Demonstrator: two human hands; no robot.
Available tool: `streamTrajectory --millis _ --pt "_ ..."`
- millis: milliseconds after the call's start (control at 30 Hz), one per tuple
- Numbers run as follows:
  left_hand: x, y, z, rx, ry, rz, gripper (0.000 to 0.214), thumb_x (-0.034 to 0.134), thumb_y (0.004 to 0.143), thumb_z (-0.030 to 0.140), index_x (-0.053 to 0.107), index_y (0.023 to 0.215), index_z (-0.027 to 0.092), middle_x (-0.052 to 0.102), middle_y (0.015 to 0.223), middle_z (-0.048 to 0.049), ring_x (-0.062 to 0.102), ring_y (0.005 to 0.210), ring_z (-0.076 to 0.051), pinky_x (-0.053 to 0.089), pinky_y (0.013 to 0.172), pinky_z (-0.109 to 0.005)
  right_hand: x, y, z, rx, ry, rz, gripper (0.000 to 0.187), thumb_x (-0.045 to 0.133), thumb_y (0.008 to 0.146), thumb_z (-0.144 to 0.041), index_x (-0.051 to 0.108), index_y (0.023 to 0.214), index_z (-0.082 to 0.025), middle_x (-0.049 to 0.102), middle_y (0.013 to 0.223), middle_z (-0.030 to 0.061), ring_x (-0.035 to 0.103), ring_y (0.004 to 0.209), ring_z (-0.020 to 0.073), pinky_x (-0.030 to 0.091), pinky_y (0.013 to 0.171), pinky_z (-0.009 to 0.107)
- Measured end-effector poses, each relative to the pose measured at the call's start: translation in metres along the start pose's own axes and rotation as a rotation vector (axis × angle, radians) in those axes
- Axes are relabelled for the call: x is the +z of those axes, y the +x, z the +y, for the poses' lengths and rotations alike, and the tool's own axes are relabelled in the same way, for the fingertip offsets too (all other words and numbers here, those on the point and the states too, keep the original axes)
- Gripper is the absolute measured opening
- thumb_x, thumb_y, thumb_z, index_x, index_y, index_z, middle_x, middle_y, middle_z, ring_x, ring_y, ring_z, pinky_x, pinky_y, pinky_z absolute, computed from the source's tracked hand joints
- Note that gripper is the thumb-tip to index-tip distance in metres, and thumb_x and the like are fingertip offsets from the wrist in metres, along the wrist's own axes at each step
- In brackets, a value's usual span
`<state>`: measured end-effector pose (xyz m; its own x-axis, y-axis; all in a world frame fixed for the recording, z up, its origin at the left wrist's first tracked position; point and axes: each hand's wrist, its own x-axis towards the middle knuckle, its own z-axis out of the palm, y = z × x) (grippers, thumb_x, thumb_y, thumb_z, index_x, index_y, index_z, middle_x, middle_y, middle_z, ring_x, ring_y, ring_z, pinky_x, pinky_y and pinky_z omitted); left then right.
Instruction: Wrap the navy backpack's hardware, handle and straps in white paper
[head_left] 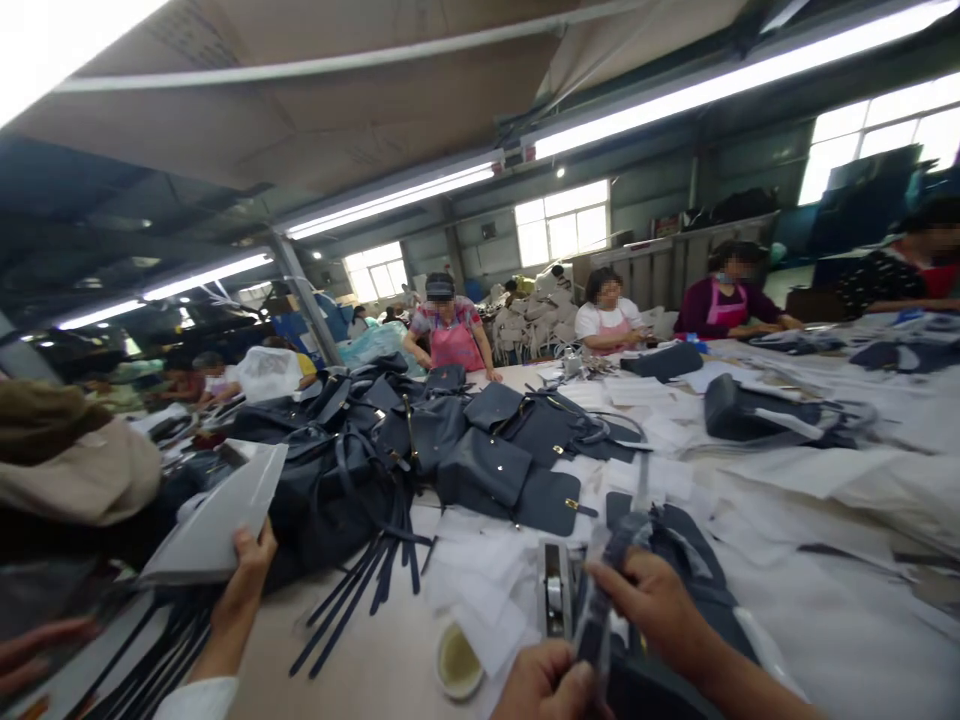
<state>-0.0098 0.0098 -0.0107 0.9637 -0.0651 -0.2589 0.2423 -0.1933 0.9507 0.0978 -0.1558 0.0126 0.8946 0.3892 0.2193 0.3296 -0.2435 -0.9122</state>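
Observation:
My left hand (546,686) is at the bottom edge, fingers closed round the lower end of a dark strap in clear plastic wrap (602,598). My right hand (658,603) pinches the same strap higher up, just to the right of it. Under both hands lies a dark navy bag (694,560). A metal tool (556,590) stands upright just left of the strap. A small round cup (459,662) sits on the table left of my left hand.
A pile of navy handbags (420,440) and loose straps (360,590) fills the table's middle, with white paper sheets (480,580) around. A co-worker's hand (244,575) at left holds a grey sheet (214,520). Several people work along the far edge.

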Motion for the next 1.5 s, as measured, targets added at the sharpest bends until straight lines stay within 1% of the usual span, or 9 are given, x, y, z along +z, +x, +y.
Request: streamTrajectory --millis 100,467,700,867,1000,1067,1167,1367,1500 --pt "0.0 -0.008 0.007 0.037 0.07 0.035 0.052 0.049 0.088 0.057 0.072 0.067 0.015 0.068 0.064 -0.0047 0.057 0.061 -0.016 0.043 0.065 -0.027 -0.007 0.005 0.0 -0.039 -0.043 0.018 0.041 0.058 0.086 -0.054 0.068 0.068 -0.018 0.068 0.07 0.0047 0.062 0.072 0.0218 0.048 0.072 0.031" --pt "-0.003 0.004 0.018 0.137 0.059 0.124 0.045 0.048 0.094 0.049 0.066 0.07 0.015 0.069 0.071 -0.0039 0.059 0.069 -0.016 0.046 0.074 -0.028 0.009 -0.002 0.001 0.148 0.203 -0.372 0.044 0.063 0.082 -0.055 0.062 0.067 -0.013 0.056 0.054 -0.0014 0.05 0.05 0.0104 0.038 0.05 0.022" --pt "-0.017 0.007 0.009 0.035 -0.054 -0.066 0.041 0.055 0.091 0.049 0.068 0.078 0.012 0.071 0.075 -0.0065 0.062 0.07 -0.016 0.049 0.074 -0.028 -0.004 0.021 -0.006 0.105 0.045 -0.029 0.042 0.062 0.083 -0.05 0.06 0.063 -0.013 0.052 0.049 -0.0029 0.047 0.047 0.0082 0.034 0.047 0.021" --pt "-0.017 0.014 0.016 0.124 0.003 0.011 0.039 0.056 0.091 0.047 0.07 0.081 0.012 0.073 0.077 -0.0061 0.062 0.069 -0.015 0.048 0.07 -0.026 0.008 0.015 -0.005 0.158 0.147 -0.195 0.04 0.064 0.082 -0.049 0.061 0.064 -0.013 0.054 0.05 -0.0028 0.047 0.046 0.0081 0.034 0.045 0.02" --pt "-0.019 0.02 0.021 0.118 0.061 0.053 0.039 0.055 0.091 0.046 0.07 0.075 0.014 0.072 0.073 -0.004 0.061 0.065 -0.014 0.047 0.066 -0.024 0.004 0.019 0.001 0.208 0.43 -0.101 0.046 0.069 0.076 -0.06 0.062 0.072 -0.015 0.056 0.052 -0.0023 0.047 0.047 0.0096 0.037 0.047 0.023" --pt "-0.02 0.023 0.022 0.118 0.077 0.099 0.039 0.054 0.091 0.045 0.069 0.073 0.014 0.072 0.072 -0.0035 0.061 0.066 -0.014 0.047 0.067 -0.024 0.001 0.022 0.003 0.229 0.5 -0.2 0.049 0.071 0.072 -0.063 0.06 0.068 -0.016 0.054 0.05 -0.0023 0.046 0.045 0.0097 0.037 0.046 0.023" --pt "-0.02 0.026 0.023 0.163 0.114 0.108 0.038 0.053 0.092 0.043 0.071 0.075 0.015 0.073 0.075 -0.0035 0.063 0.071 -0.015 0.048 0.074 -0.025 0.002 0.024 0.003 0.215 0.29 -0.367 0.048 0.073 0.071 -0.058 0.057 0.055 -0.015 0.049 0.044 -0.0031 0.041 0.042 0.0082 0.031 0.043 0.022" --pt "-0.025 0.02 0.014 0.002 0.076 -0.046 0.039 0.053 0.091 0.044 0.072 0.08 0.013 0.074 0.077 -0.0065 0.063 0.066 -0.014 0.049 0.067 -0.025 -0.005 0.032 -0.001 0.079 -0.029 -0.05 0.045 0.065 0.08 -0.047 0.057 0.05 -0.015 0.049 0.045 -0.0022 0.042 0.045 0.0089 0.03 0.046 0.024" --pt "-0.025 0.024 0.012 0.088 0.077 0.005 0.041 0.051 0.093 0.045 0.072 0.079 0.013 0.074 0.078 -0.0073 0.064 0.072 -0.016 0.049 0.073 -0.026 0.007 0.026 0.003 0.031 -0.044 -0.208 0.039 0.063 0.081 -0.043 0.063 0.055 -0.014 0.056 0.05 0.0002 0.048 0.048 0.0108 0.033 0.047 0.023"
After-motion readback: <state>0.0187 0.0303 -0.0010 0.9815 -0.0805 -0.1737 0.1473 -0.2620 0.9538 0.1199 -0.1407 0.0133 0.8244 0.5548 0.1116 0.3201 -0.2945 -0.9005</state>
